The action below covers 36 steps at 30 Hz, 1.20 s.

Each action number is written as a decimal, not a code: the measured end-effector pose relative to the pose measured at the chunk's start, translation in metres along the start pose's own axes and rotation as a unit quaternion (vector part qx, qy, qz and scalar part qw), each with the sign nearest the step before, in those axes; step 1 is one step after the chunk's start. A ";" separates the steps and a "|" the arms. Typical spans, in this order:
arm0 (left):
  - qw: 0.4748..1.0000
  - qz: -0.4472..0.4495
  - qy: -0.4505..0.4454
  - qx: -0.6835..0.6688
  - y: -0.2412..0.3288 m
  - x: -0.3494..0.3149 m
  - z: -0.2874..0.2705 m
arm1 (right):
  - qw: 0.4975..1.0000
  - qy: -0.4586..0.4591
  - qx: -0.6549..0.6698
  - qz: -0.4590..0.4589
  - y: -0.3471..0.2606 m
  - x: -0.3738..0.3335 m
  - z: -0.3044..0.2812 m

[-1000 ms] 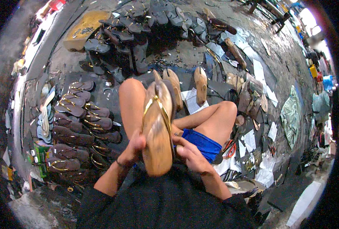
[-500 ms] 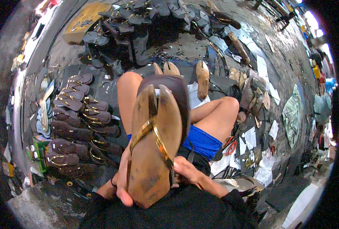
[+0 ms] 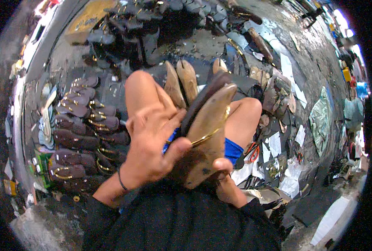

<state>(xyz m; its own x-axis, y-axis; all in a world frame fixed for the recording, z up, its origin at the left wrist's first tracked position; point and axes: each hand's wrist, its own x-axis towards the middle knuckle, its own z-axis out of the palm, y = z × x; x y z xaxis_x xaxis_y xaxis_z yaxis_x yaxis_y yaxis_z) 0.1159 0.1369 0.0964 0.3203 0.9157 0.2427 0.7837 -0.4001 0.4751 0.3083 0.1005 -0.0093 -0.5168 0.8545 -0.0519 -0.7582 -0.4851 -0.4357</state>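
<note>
The right hand [image 3: 230,186] clasps the near end of a wooden last [image 3: 213,119]; the left hand [image 3: 148,144], blurred, is spread beside its gold strap [image 3: 207,137], contact unclear. Beyond the right hand, a dark sole [image 3: 202,100] backs the last; sandals [image 3: 75,139] lie left of the left hand.

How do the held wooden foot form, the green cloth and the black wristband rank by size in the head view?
Largest to smallest, as they look:
Wooden foot form, though nearness likely enlarges it
Green cloth
Black wristband
</note>
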 end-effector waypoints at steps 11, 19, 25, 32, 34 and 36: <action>0.766 -0.259 -0.169 -0.564 0.025 -0.064 0.036 | 0.961 0.188 0.201 0.009 -0.029 -0.058 0.041; 0.673 -0.309 -0.179 -0.648 0.025 -0.090 0.025 | 0.974 0.103 0.191 0.061 -0.025 -0.083 0.021; 0.635 -0.206 -0.225 -0.710 0.005 -0.090 0.079 | 0.980 0.182 -0.040 0.072 -0.045 -0.086 0.014; 0.758 -0.280 -0.155 -0.569 -0.021 -0.053 0.054 | 0.917 0.179 -0.343 0.100 -0.040 0.011 -0.005; 0.772 -0.275 -0.130 -0.557 -0.041 -0.067 0.082 | 0.854 0.127 -0.500 0.071 -0.005 0.022 -0.024; 0.796 -0.296 -0.088 -0.521 -0.043 -0.094 0.107 | 0.862 0.192 -0.457 0.108 0.034 0.016 -0.047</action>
<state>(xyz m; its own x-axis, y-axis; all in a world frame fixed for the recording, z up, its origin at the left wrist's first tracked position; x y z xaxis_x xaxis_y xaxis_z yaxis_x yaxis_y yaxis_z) 0.1093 0.0725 -0.0377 0.1999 0.9102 -0.3626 -0.0119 0.3723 0.9280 0.2926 0.1063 -0.0671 -0.3036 0.8461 -0.4382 0.0606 -0.4418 -0.8951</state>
